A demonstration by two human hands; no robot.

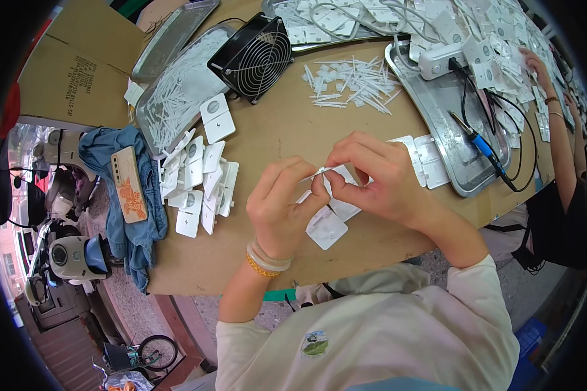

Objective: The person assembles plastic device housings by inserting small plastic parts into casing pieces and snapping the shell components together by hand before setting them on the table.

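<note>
My left hand and my right hand meet over the middle of the cardboard-covered table. Between their pinched fingertips is a small white plastic piece, mostly hidden by the fingers. Just beneath the hands lie hinged white square plastic casings, partly covered by my fingers. To the right of my right hand, another pair of white casings lies opened out beside a metal tray. A loose pile of thin white plastic strips is spread beyond the hands.
A black fan stands at the back left near a tray of white strips. Stacked white casings and a phone on denim lie left. A soldering iron rests on the right tray. Another person's hand is far right.
</note>
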